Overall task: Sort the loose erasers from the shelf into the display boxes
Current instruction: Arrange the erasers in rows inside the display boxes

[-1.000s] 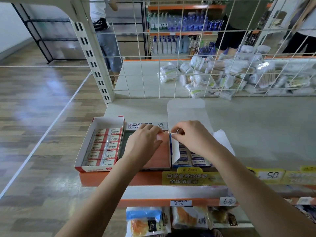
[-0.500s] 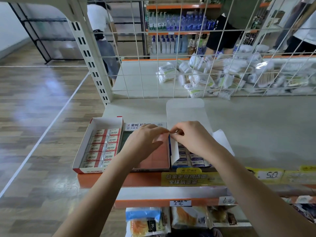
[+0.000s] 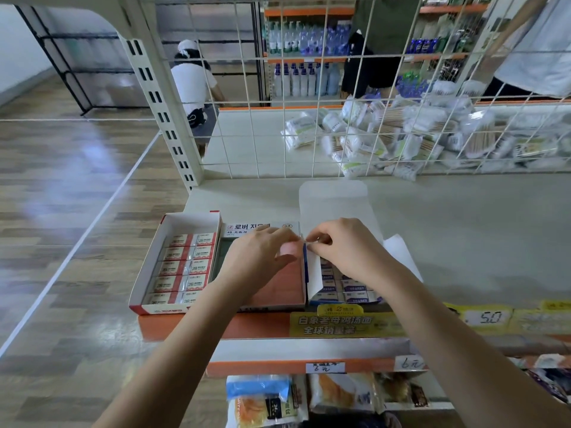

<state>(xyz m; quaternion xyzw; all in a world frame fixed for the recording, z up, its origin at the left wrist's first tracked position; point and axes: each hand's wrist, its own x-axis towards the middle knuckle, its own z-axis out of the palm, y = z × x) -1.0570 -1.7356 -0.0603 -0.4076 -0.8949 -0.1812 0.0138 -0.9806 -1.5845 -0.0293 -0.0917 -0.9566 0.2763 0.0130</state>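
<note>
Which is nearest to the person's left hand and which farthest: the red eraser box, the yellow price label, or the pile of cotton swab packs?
From the left hand, in the head view:
1. Red eraser box, just to its left on the shelf.
2. Yellow price label, below and right, on the shelf's front edge.
3. Cotton swab packs, far back right, behind the wire grid.

I'm looking at a retail shop. The white shelf (image 3: 448, 230) in front of me carries a yellow price tag (image 3: 488, 318) on its orange edge, a wire-grid back panel (image 3: 309, 88) screens a pile of packaged cotton swabs (image 3: 417, 134), and rows of bottles (image 3: 306, 38) line shelving across the wood-plank aisle (image 3: 61, 180).
</note>
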